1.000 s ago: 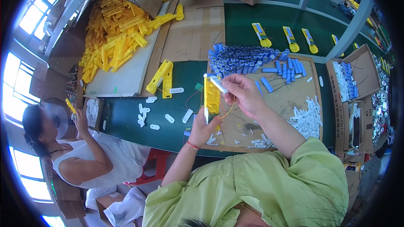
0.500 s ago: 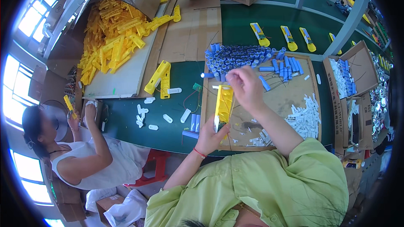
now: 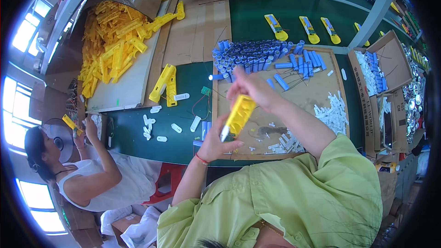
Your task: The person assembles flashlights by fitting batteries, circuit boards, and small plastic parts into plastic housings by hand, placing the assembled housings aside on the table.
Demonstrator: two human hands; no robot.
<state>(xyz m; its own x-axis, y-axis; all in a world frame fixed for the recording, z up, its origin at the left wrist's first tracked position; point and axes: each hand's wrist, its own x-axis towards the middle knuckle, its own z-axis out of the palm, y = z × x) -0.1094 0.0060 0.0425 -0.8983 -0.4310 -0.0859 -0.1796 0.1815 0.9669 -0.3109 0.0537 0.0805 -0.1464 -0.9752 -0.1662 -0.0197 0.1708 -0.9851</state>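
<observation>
My left hand (image 3: 213, 143) is closed round the lower end of a yellow plastic casing (image 3: 241, 110), which is tilted, its hollow ribbed side showing. A white piece (image 3: 224, 133) sits at the casing's lower end, and a bit of green shows inside near my fingers. Just behind the casing's upper end is my right hand (image 3: 254, 91), fingers stretched apart; the casing hides part of them. I make out nothing in that hand. Blue cylindrical battery cells (image 3: 250, 55) with dark wires are piled beyond it on a wood-rimmed board (image 3: 294, 105).
Small white plastic parts (image 3: 330, 115) lie heaped on the board's right. Left of it are white oval pieces (image 3: 176, 128), a green circuit board (image 3: 206, 91) and two yellow casings (image 3: 165, 85). A carton spills yellow casings (image 3: 115, 41). A co-worker (image 3: 87, 170) sits at left; cartons (image 3: 383, 73) stand right.
The yellow casing has tilted to the right in my left hand. My right hand has moved left and down behind its upper end, its fingers opening from a pinch. The view has shifted slightly.
</observation>
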